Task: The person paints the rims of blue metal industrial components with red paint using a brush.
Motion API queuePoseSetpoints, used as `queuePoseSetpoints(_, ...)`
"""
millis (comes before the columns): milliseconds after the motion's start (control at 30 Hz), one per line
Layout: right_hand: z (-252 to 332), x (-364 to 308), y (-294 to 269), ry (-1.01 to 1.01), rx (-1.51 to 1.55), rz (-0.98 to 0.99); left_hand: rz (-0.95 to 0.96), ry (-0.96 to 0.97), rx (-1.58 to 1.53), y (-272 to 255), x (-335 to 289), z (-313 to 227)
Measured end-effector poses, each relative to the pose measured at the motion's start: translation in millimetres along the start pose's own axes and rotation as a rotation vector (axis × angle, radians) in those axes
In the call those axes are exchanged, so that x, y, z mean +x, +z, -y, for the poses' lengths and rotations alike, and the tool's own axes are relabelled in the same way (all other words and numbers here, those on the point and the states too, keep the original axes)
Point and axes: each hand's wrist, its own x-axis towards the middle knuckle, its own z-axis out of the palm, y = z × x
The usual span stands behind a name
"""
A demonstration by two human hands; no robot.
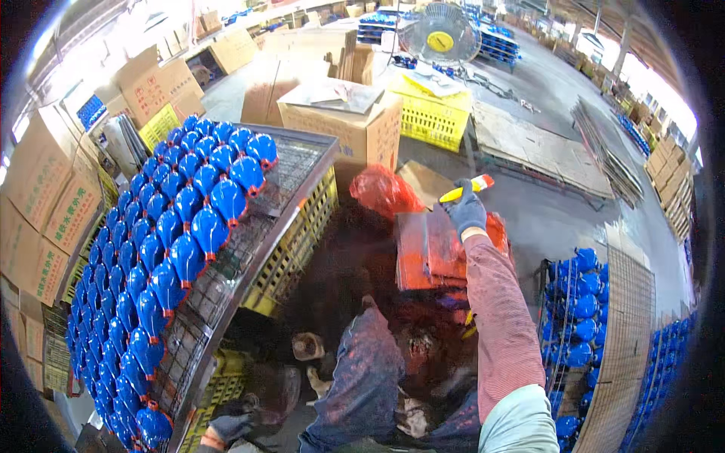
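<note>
Left side: I've got a flat wire-mesh tray point(291, 162) lying on top of yellow slatted plastic crates point(298, 249), with rows of blue rounded plastic parts point(181, 226) lying on it.
Far left: stacked brown cardboard cartons point(45, 196) stand beyond the tray.
Ahead: an open brown cardboard box point(355, 124) behind the tray, a yellow plastic basket point(434, 117) to its right, a round wire-caged fan point(440, 34) behind that.
Centre: my right hand point(466, 211) reaches forward, holding a yellow tube with an orange tip point(468, 186), above a red plastic sheet point(430, 249); a red plastic bag point(381, 189) sits left of it.
Bottom left: my left hand point(230, 426) is low by the tray's near edge.
Right: more blue parts point(578, 302) in a wire rack point(627, 332).
</note>
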Motion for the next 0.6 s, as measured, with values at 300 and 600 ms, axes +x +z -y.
queuePoseSetpoints(300,-3,16,9,-0.229,-0.274,0.046,-0.352,-0.116,0.751,45,59,94)
queuePoseSetpoints(600,-30,-58,-90,0.046,0.201,-0.127,-0.144,-0.346,0.696,36,78,90)
